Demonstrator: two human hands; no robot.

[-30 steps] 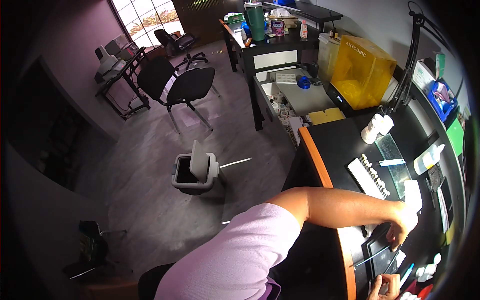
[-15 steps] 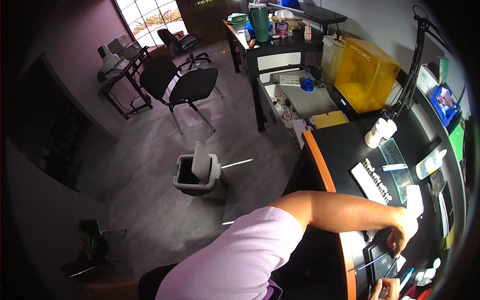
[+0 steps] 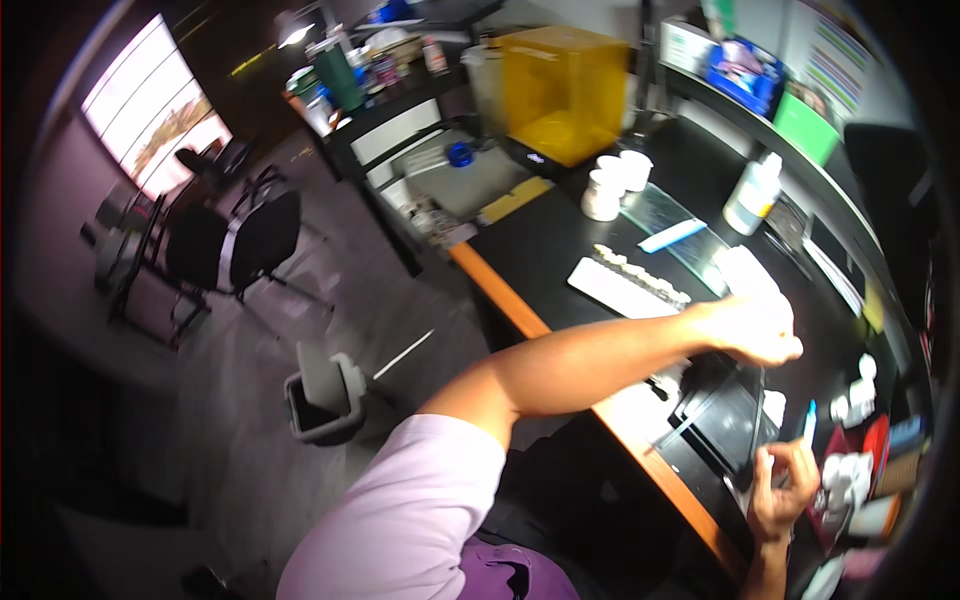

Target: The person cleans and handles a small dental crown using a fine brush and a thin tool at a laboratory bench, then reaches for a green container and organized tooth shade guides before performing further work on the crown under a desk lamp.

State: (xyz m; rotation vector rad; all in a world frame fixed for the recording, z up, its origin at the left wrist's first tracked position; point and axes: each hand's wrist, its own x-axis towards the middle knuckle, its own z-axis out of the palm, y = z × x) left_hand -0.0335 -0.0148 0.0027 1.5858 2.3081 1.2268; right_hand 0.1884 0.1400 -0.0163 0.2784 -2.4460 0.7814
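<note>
Black tray [image 3: 722, 420] sits flat on the desk [image 3: 540, 240]. Above it, the left hand [image 3: 752, 328] stretches out; I cannot tell its fingers. Beside the tray, right hand [image 3: 782, 487] fingers pinch a thin blue pen [image 3: 808, 422].

View swung toward the black tabletop [image 3: 560, 240], so floor and bin [image 3: 322, 395] slid left. Left hand [image 3: 752, 328] lifted off the dark tray [image 3: 722, 415] near the front edge and reached farther out, hovering over the bench. Right hand [image 3: 782, 490] rose into fuller view, fingers pinched near a blue pen [image 3: 808, 421].
</note>
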